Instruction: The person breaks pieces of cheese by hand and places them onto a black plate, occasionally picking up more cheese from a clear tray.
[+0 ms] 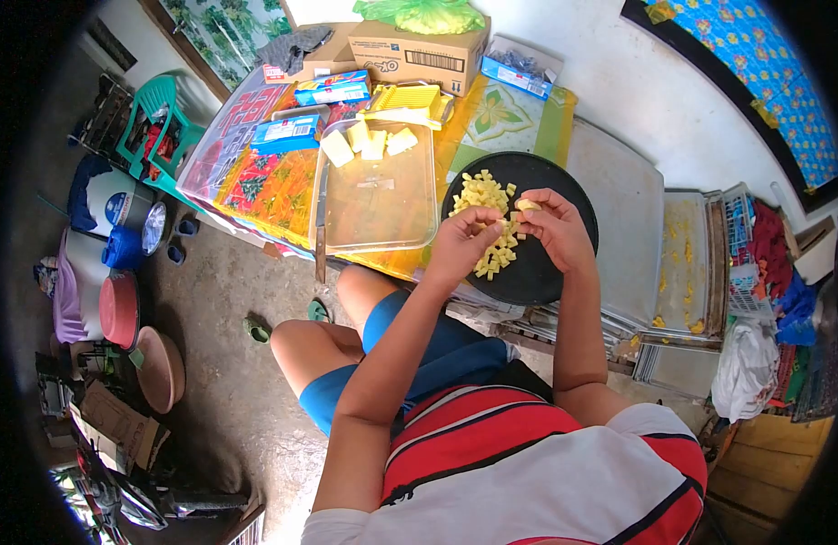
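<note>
My left hand (464, 243) is closed in a pinch over the round black tray (550, 272). What its fingertips hold, if anything, I cannot make out. Just right of it, my right hand (562, 229) grips a small pale-yellow lump (528, 205) between thumb and fingers. Small yellow cubes (484, 193), apparently cheese, lie scattered on the tray beneath both hands. To the left, a clear plastic container (378, 243) carries several larger yellow blocks (338, 148) at its far end. A knife (321, 213) lies along the container's left edge.
A yellow slicer (405, 103) and blue boxes (287, 133) sit behind the container. Cardboard boxes (419, 54) line the table's back. Stacked metal trays (614, 213) stand right of the black tray. Green slippers (256, 329) and basins (160, 371) are on the floor at left.
</note>
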{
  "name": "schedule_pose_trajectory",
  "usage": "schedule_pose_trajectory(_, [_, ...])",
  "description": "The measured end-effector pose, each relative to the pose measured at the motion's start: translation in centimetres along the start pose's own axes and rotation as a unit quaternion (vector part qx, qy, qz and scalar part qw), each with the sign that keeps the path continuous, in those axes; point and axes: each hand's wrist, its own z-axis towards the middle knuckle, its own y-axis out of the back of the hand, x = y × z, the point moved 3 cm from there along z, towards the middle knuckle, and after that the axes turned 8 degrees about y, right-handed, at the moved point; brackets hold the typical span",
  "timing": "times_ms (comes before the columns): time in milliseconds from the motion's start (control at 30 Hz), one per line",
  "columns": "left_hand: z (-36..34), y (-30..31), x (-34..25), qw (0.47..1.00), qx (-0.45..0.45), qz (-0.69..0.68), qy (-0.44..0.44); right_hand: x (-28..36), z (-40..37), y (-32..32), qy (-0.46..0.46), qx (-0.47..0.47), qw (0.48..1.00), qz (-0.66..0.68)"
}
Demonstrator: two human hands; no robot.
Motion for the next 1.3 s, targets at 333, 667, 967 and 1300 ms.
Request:
schedule_pose_trajectory(333, [1.3, -0.2, 1.8, 0.996, -0.061, 0.051, -0.039, -1.2, 0.2, 0.3, 0.002, 0.018, 0.998, -0.059])
schedule_pose_trajectory(667, [0.6, -0.5, 0.2, 0.992, 0.028, -0.088, 0.085, -0.6, -0.1, -1.8, 0.065, 0.069, 0.991, -0.097])
schedule_pose_trajectory(967, [0.0, -0.7, 0.0, 0.990, 0.044, -0.117, 0.059, -0.4, -0.1, -0.8, 0.060, 0.031, 0.993, -0.096])
schedule_pose_trajectory(1300, [0.8, -0.8, 1.4, 0.993, -0.039, 0.097, -0.059, -0.6, -0.1, -0.3, 0.006, -0.029, 0.999, -0.022])
